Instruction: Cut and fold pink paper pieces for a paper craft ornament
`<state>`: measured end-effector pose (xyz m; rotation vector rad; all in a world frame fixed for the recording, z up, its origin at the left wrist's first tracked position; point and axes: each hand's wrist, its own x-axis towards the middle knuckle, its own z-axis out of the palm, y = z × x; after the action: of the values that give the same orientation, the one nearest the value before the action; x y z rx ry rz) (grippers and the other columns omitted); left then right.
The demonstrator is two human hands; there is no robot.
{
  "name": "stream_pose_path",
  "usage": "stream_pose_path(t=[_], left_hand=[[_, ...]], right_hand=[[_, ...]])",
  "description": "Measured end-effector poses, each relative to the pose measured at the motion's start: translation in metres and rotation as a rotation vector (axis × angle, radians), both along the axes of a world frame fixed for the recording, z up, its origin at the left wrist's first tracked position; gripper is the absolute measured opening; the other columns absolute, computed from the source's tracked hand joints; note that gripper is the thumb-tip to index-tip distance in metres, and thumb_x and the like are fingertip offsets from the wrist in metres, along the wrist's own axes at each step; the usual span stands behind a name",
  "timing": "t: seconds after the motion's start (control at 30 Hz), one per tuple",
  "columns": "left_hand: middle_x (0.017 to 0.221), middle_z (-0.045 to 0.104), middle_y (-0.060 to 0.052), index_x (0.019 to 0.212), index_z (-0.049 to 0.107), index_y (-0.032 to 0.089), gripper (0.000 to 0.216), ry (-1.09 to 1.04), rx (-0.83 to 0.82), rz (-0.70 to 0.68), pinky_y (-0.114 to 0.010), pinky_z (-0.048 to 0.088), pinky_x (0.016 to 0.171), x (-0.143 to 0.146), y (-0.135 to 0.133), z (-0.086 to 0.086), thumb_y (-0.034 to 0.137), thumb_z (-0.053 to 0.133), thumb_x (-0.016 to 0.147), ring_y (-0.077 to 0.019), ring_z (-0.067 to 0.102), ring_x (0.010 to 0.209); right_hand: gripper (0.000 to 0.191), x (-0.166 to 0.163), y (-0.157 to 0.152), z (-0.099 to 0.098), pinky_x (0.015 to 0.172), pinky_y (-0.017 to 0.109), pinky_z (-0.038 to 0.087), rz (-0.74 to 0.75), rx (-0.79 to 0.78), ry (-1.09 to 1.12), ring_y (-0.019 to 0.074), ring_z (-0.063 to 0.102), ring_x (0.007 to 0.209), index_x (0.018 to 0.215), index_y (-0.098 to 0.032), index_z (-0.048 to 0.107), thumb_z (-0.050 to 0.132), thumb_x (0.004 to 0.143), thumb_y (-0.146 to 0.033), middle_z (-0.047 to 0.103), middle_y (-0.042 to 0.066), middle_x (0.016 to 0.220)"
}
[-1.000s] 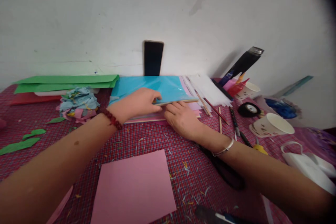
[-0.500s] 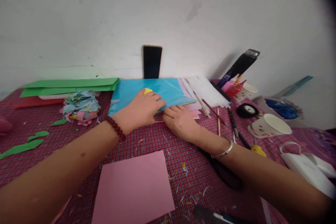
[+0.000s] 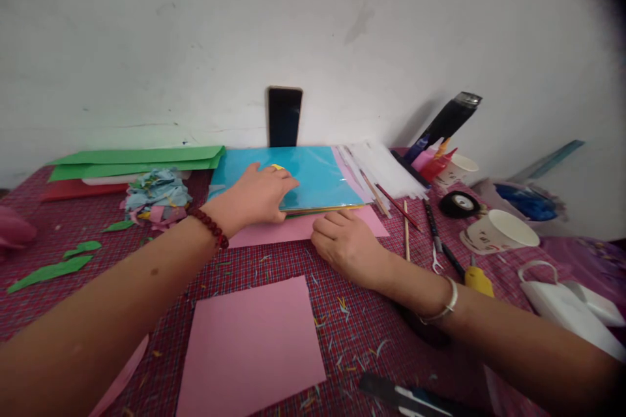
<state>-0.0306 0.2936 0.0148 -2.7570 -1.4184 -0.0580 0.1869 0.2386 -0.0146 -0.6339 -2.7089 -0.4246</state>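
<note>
My left hand, with a dark red bead bracelet, lies palm down on a blue plastic-covered paper stack. Its fingers are spread over the top, and the thumb is at the near edge. A small yellow patch shows by the fingertips. From under the stack's front edge a pink paper sheet sticks out. My right hand, wearing a silver bangle, has its fingers curled on that sheet's near edge; the fingertips are partly hidden. Closer to me, a pink paper square lies flat on the checked cloth.
A phone leans on the wall. Green paper and a crumpled paper heap are on the left. To the right lie pencils, a tape roll, paper cups and a yellow-handled tool. Paper scraps dot the cloth.
The pink sheet has slid towards me from under the blue stack, and my right hand has drawn back with it. My left hand has shifted slightly left, still on the stack.
</note>
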Motion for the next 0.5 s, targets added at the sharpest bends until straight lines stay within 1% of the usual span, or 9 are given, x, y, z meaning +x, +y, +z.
stream_pose_path(t=[0.17,0.27,0.37,0.43,0.5], left_hand=[[0.121,0.062,-0.015,0.118,0.062,0.017,0.045,0.006,-0.007,-0.008,-0.051,0.034,0.096,0.000,-0.007,0.007,0.023,0.064,0.074,-0.0332,0.056,0.110],[0.122,0.061,-0.016,0.121,0.060,0.015,0.046,0.015,-0.024,-0.012,-0.051,0.034,0.097,0.001,-0.012,0.011,0.023,0.064,0.076,-0.0328,0.055,0.112],[0.129,0.057,-0.018,0.126,0.057,0.013,0.048,0.025,-0.035,0.010,-0.054,0.031,0.100,-0.001,-0.018,0.016,0.028,0.065,0.081,-0.0346,0.051,0.118],[0.132,0.056,-0.019,0.128,0.055,0.011,0.049,0.012,-0.029,0.036,-0.052,0.030,0.103,-0.005,-0.028,0.023,0.034,0.063,0.085,-0.0351,0.049,0.122],[0.131,0.058,-0.017,0.129,0.055,0.009,0.051,-0.065,0.015,0.055,-0.047,0.033,0.103,-0.010,-0.050,0.034,0.040,0.060,0.089,-0.0332,0.050,0.122]], right_hand=[[0.024,0.007,-0.022,0.010,0.064,0.034,0.029,0.017,-0.016,0.013,0.0183,0.040,0.067,0.076,-0.017,0.061,0.047,0.095,-0.011,0.057,0.003,0.072],[0.025,0.011,-0.038,0.022,0.064,0.034,0.030,0.017,-0.030,0.006,0.0184,0.041,0.065,0.074,-0.018,0.060,0.047,0.094,-0.011,0.056,0.003,0.070],[0.024,0.018,-0.052,0.037,0.063,0.035,0.032,-0.019,-0.034,0.014,0.0184,0.044,0.065,0.071,-0.020,0.058,0.050,0.092,-0.013,0.058,0.003,0.070],[0.024,0.025,-0.061,0.047,0.062,0.035,0.033,-0.047,-0.039,0.044,0.0181,0.046,0.065,0.069,-0.020,0.057,0.051,0.091,-0.013,0.058,0.003,0.070],[0.024,0.032,-0.070,0.056,0.062,0.034,0.036,-0.091,-0.049,0.097,0.0178,0.049,0.065,0.067,-0.021,0.055,0.051,0.090,-0.013,0.058,0.003,0.070]])
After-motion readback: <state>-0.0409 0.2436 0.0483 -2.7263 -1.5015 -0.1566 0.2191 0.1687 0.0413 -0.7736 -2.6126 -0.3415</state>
